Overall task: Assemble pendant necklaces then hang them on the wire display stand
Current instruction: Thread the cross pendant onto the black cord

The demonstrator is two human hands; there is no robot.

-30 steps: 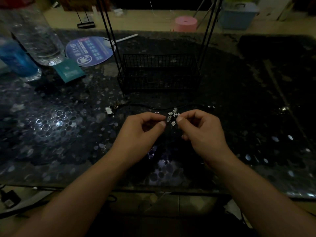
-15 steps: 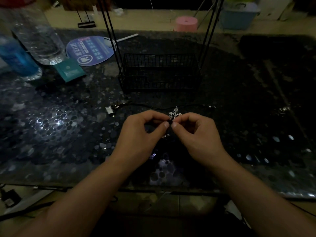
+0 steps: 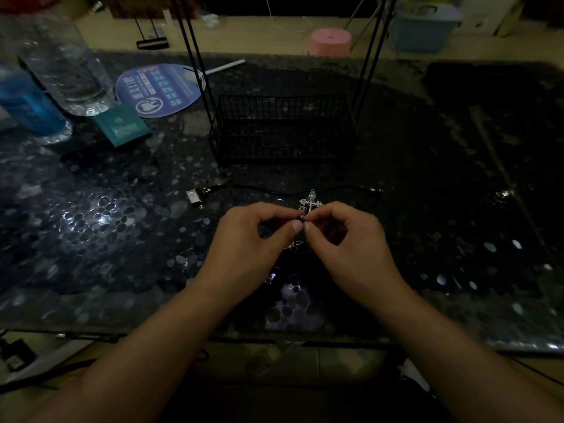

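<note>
My left hand (image 3: 253, 242) and my right hand (image 3: 351, 242) meet fingertip to fingertip just above the dark pebbled table (image 3: 106, 227). My right hand pinches a silver cross pendant (image 3: 310, 203), which sticks up above the fingertips. My left thumb and forefinger pinch a small dark piece against it; it looks like a cord end, but the dim light hides it. A black cord (image 3: 335, 188) lies on the table just behind my hands, with a metal clasp (image 3: 193, 196) at its left end. The black wire display stand (image 3: 283, 129), with its basket base, stands behind the cord.
At the far left stand a clear water bottle (image 3: 67, 71) and a blue bottle (image 3: 27, 105). Beside them lie a teal packet (image 3: 122, 125) and a round blue hand fan (image 3: 158, 90). A small silvery piece (image 3: 293, 246) lies under my hands. A pink stool (image 3: 331, 42) stands beyond the table.
My hands have drawn closer together until the fingertips meet. The cross pendant has shifted slightly away from me and now shows above the fingers.
</note>
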